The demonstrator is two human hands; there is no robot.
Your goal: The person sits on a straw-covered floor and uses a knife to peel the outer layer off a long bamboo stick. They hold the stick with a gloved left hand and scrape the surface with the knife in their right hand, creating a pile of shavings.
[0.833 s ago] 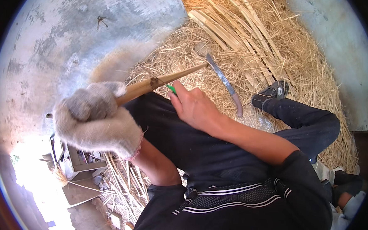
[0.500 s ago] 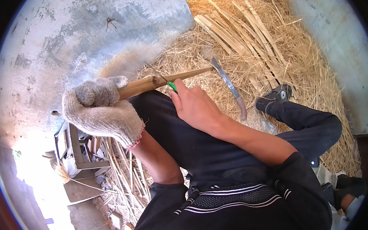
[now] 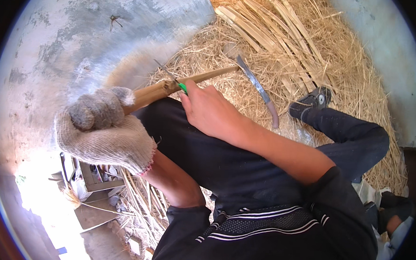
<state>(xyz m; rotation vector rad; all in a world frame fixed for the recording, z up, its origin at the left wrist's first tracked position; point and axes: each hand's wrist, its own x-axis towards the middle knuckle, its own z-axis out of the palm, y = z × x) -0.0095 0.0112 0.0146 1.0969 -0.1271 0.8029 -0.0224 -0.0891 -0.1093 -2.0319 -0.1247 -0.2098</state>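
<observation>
My left hand (image 3: 102,129), in a knitted work glove, grips the near end of a light brown bamboo stick (image 3: 199,78) that slants up to the right over my dark trouser leg (image 3: 202,153). My bare right hand (image 3: 209,112) holds a small knife with a green handle (image 3: 182,87); its thin blade (image 3: 164,71) rests against the stick just past the glove.
A long curved blade with a pale handle (image 3: 257,91) lies on the straw heap (image 3: 286,63), beside a bundle of split bamboo strips (image 3: 265,29). My black shoe (image 3: 310,100) rests on the straw. Grey concrete floor (image 3: 90,34) lies left; a small wooden stool and strips (image 3: 96,190) sit below.
The view has shifted slightly. My gloved left hand has drawn back and down along the stick, and the thin knife blade now shows against the stick past the glove.
</observation>
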